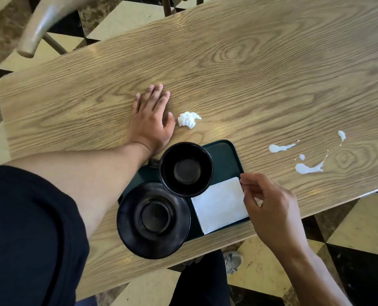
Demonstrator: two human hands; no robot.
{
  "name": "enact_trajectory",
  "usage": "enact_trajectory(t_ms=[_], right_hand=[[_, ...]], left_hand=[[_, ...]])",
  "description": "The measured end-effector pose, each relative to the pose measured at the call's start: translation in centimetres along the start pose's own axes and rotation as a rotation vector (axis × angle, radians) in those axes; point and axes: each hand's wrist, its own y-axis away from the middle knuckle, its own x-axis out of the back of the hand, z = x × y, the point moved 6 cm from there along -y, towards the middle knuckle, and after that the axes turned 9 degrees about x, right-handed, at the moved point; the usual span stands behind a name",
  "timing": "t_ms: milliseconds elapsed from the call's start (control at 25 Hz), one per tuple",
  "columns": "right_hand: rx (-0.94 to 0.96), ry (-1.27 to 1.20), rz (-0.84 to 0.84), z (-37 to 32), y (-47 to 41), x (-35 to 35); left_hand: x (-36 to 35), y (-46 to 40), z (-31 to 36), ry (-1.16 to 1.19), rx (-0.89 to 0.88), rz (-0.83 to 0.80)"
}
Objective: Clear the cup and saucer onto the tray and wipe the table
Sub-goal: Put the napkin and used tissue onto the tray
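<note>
Right hand (269, 202): thumb and forefinger pinching the far right corner of a flat white napkin (219, 206), other fingers loosely curled. Napkin: lies on the right half of the tray, corner barely raised.

Left hand (151, 120): fingers straight, palm flat on the table (249, 74), holding nothing; just left of a crumpled white tissue (188, 119), thumb near it, apparently not touching.

Tray (223, 155): dark green, at the near table edge. Contents: black cup (185, 168), upright, appears empty, handle to the left; black saucer (153, 219), nearer and left of the cup, overhanging the tray's near-left edge, nothing on it; the napkin.

Table, right side: white liquid spill (307, 167) in several patches and streaks, well apart from the tray.

Status: clearing judged complete, cup and saucer both on the tray. Wiping judged not done; spill untouched, tissue not yet collected. Napkin pick-up appears to be the step in hand.
</note>
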Motion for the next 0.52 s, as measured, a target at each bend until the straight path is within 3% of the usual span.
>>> enact_trajectory(t_ms=[320,520], right_hand=[[0.036,0.045,0.025,-0.1,-0.7,-0.1],[0.01,-0.082,0.073,-0.5,-7.2,-0.5]], left_hand=[[0.1,-0.1,0.1,-0.008,-0.002,-0.013],[0.1,-0.1,0.2,-0.011,0.005,-0.015]])
